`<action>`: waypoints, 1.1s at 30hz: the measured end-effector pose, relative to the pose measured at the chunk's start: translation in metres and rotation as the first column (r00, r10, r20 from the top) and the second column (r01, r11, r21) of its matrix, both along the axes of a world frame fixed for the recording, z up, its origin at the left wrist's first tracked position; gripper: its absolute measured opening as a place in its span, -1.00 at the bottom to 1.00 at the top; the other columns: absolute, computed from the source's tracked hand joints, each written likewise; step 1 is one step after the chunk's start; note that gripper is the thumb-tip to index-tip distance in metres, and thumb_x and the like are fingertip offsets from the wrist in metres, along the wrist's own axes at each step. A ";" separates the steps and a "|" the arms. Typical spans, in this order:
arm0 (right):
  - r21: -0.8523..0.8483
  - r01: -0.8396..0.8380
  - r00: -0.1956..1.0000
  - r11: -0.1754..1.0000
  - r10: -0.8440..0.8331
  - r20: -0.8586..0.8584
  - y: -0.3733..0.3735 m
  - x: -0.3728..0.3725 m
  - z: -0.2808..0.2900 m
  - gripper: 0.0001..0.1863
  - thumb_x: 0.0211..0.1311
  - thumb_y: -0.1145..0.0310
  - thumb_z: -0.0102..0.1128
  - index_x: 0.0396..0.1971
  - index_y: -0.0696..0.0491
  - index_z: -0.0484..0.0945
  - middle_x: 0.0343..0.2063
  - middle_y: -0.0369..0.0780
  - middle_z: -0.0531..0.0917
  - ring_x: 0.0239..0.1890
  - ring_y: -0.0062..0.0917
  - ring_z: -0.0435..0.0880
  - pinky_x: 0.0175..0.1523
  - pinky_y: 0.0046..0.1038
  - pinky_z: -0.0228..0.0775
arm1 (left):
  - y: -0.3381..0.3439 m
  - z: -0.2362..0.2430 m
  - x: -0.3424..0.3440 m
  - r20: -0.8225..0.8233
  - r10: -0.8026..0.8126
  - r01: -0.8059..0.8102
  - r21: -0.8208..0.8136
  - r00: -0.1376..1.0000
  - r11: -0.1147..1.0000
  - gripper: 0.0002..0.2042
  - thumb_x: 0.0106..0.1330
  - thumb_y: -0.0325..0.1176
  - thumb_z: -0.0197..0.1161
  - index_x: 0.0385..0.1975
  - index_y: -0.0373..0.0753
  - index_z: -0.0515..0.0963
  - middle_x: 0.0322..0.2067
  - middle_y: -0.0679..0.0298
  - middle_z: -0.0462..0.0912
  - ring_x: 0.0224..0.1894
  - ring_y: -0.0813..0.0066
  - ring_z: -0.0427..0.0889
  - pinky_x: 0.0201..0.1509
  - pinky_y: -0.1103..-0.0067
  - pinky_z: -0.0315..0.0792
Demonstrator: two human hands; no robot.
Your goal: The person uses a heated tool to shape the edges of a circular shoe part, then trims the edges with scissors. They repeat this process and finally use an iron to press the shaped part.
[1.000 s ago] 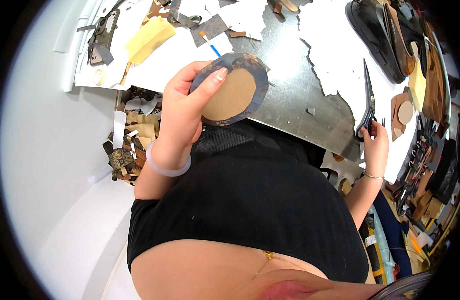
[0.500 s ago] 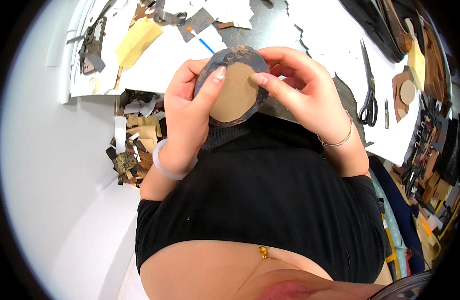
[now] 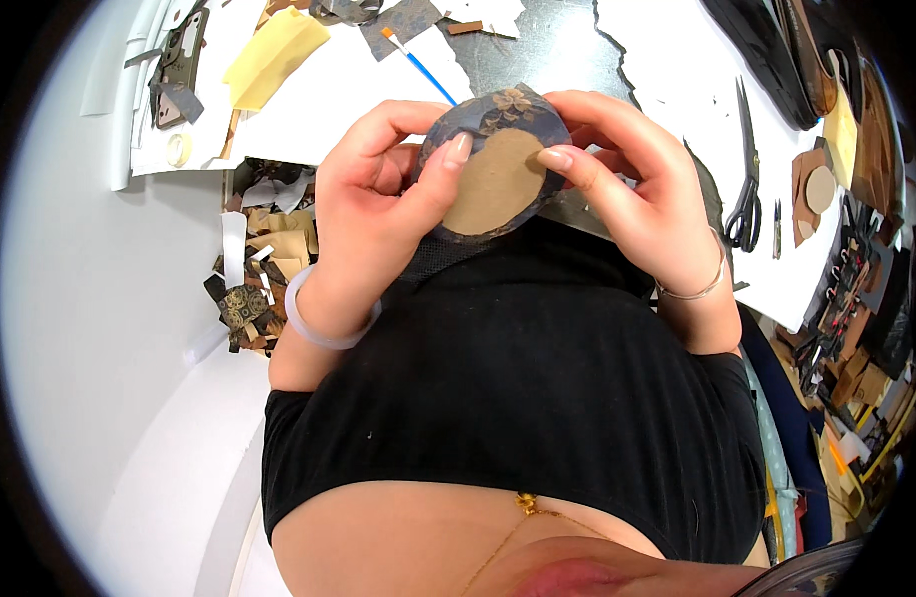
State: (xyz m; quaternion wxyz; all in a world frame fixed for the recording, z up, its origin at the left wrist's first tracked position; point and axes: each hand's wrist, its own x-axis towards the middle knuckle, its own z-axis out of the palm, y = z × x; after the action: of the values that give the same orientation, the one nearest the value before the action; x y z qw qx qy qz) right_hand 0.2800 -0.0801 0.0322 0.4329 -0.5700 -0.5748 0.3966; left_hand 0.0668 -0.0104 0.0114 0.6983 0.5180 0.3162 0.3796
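Observation:
Between my two hands is a round piece of dark floral fabric [image 3: 513, 111] with a tan cardboard disc [image 3: 498, 189] lying on its upper face. My left hand [image 3: 388, 179] pinches its left side, thumb on top by the disc's edge and fingers curled at the rim. On the right side my right hand [image 3: 632, 169] grips it the same way, its thumb tip near the disc's upper right edge. The fingers beneath the fabric are partly hidden. Just beyond the piece lies a brush with a blue handle [image 3: 428, 76], its near end hidden behind the fabric.
Black scissors [image 3: 746, 179] and a small slim tool [image 3: 777, 229] lie right on the white table. Farther right is a tan disc [image 3: 819, 189] on brown material. Yellow paper [image 3: 276, 60] and a phone [image 3: 181, 70] are at left. A heap of scraps [image 3: 264, 269] sits below the table edge.
The fabric round with its disc has shifted slightly right in view and tilted, showing more floral fabric at its far side. Both hands keep hold, a little farther apart.

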 end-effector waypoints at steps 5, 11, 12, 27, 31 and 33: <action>0.065 -0.023 0.993 0.998 0.015 0.116 0.002 0.000 0.006 -0.68 0.28 0.50 0.28 0.04 0.15 0.59 -0.21 -0.17 0.71 -0.22 -0.47 0.76 -0.21 -0.51 0.60 | 0.003 0.003 0.004 -0.008 -0.006 0.006 0.031 1.000 1.000 -0.81 0.37 -0.60 0.28 -0.08 -0.47 0.51 -0.20 0.20 0.68 -0.24 0.64 0.67 -0.20 0.72 0.57; 0.110 -0.019 0.988 0.994 0.002 0.152 0.002 -0.003 0.005 -0.68 0.26 0.52 0.29 0.03 0.15 0.59 -0.25 -0.16 0.69 -0.28 -0.45 0.74 -0.23 -0.51 0.60 | 0.005 0.003 0.006 -0.025 0.001 0.001 0.054 1.000 0.999 -0.82 0.35 -0.58 0.31 -0.12 -0.44 0.51 -0.25 0.23 0.68 -0.25 0.67 0.67 -0.23 0.75 0.56; 0.117 -0.024 0.986 0.993 0.003 0.168 0.002 -0.003 0.005 -0.68 0.26 0.52 0.29 0.02 0.15 0.59 -0.26 -0.16 0.69 -0.29 -0.45 0.73 -0.23 -0.50 0.60 | 0.005 0.003 0.007 -0.025 -0.001 0.002 0.051 1.000 0.999 -0.82 0.35 -0.58 0.32 -0.13 -0.44 0.51 -0.26 0.24 0.68 -0.26 0.68 0.67 -0.24 0.76 0.55; 0.108 0.001 0.980 0.994 -0.023 0.196 -0.005 0.000 0.005 -0.68 0.26 0.52 0.30 0.02 0.14 0.59 -0.25 -0.16 0.68 -0.31 -0.44 0.72 -0.26 -0.51 0.61 | 0.005 0.001 0.015 -0.195 0.121 -0.052 0.329 0.973 0.943 -0.76 0.22 -0.49 0.47 -0.16 -0.38 0.62 -0.30 0.31 0.72 -0.29 0.64 0.72 -0.16 0.71 0.59; 0.121 0.000 0.975 0.993 -0.027 0.221 -0.007 0.003 0.006 -0.67 0.25 0.54 0.30 0.02 0.16 0.59 -0.23 -0.18 0.68 -0.29 -0.48 0.70 -0.24 -0.53 0.60 | 0.004 0.004 0.016 -0.248 0.160 -0.053 0.389 0.956 0.920 -0.77 0.21 -0.52 0.46 -0.16 -0.37 0.64 -0.25 0.28 0.73 -0.26 0.63 0.72 -0.12 0.69 0.59; 0.101 -0.016 0.974 0.995 -0.007 0.228 -0.009 0.005 0.008 -0.66 0.24 0.58 0.29 0.03 0.20 0.59 -0.18 -0.20 0.68 -0.27 -0.57 0.65 -0.20 -0.58 0.58 | 0.004 0.004 0.016 -0.216 0.164 -0.066 0.402 0.962 0.913 -0.77 0.21 -0.53 0.45 -0.15 -0.37 0.64 -0.23 0.28 0.74 -0.23 0.63 0.72 -0.09 0.69 0.59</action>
State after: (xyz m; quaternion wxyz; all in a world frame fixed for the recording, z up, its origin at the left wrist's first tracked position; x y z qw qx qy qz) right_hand 0.2845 -0.0890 0.0405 0.3917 -0.5875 -0.6416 0.2995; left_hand 0.0829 -0.0065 0.0152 0.5126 0.6701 0.3479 0.4088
